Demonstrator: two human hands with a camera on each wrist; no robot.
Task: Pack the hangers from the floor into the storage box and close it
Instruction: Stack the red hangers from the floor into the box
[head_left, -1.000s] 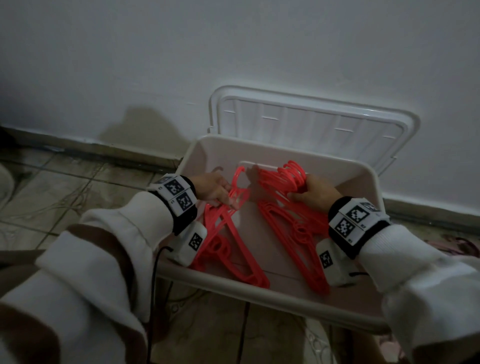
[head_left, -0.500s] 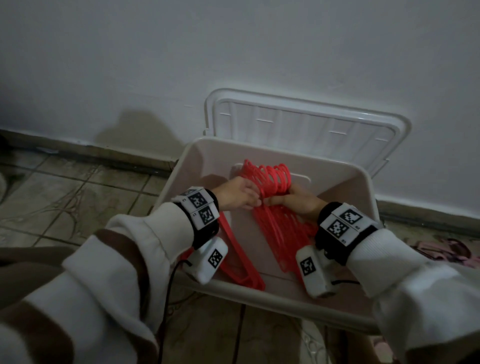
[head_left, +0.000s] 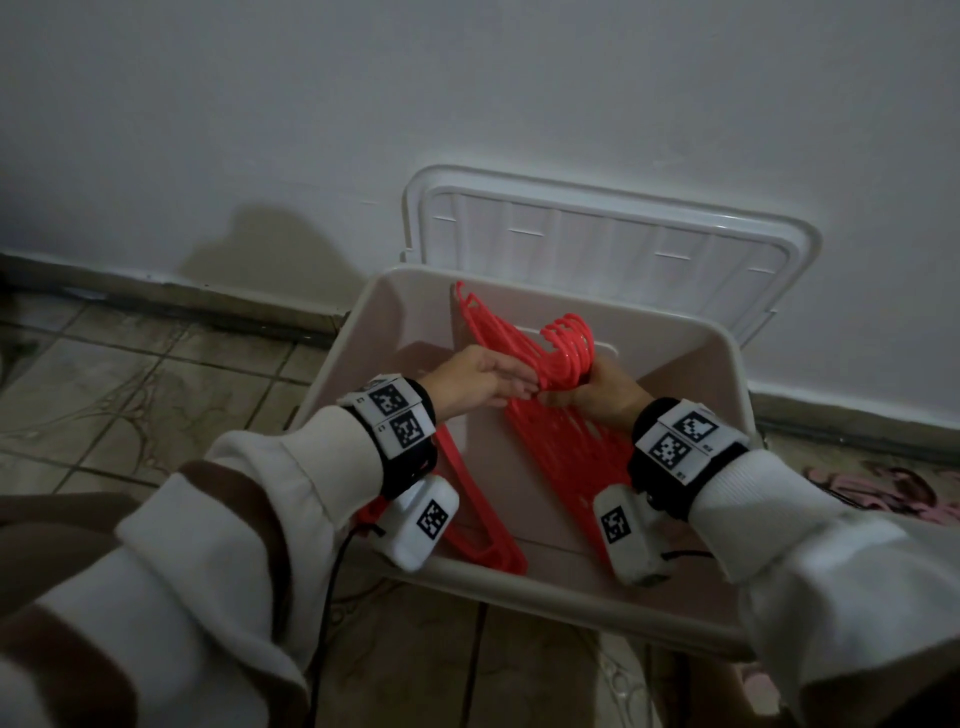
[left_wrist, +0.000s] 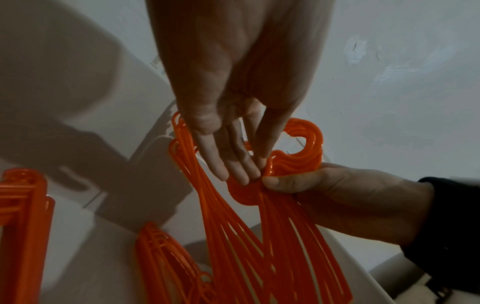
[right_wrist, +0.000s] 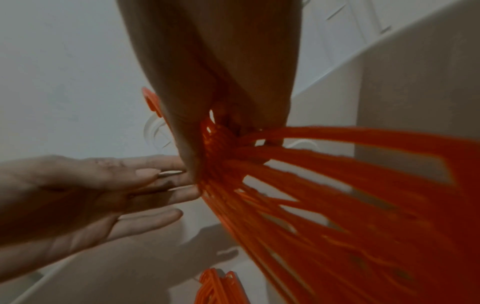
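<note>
A beige storage box (head_left: 524, 590) stands open on the floor, its white lid (head_left: 597, 234) leaning on the wall behind. My right hand (head_left: 576, 397) grips the necks of a bundle of several red hangers (head_left: 561, 447), held tilted inside the box with the hooks (head_left: 571, 348) upward. My left hand (head_left: 511, 387) touches the bundle below the hooks with straight fingers (left_wrist: 233, 164). In the right wrist view my right hand (right_wrist: 207, 115) clamps the bundle (right_wrist: 324, 201). A second red hanger stack (head_left: 480, 525) lies in the box's left part, half hidden by my left wrist.
The box stands close to the white wall on a tiled floor (head_left: 130, 395). A pink object (head_left: 883, 488) lies on the floor to the right. A black cable (head_left: 332, 597) hangs from my left wrist in front of the box.
My left hand has left the left hanger stack and moved right to the bundle. My right hand has raised and tilted the bundle, its hooks now higher.
</note>
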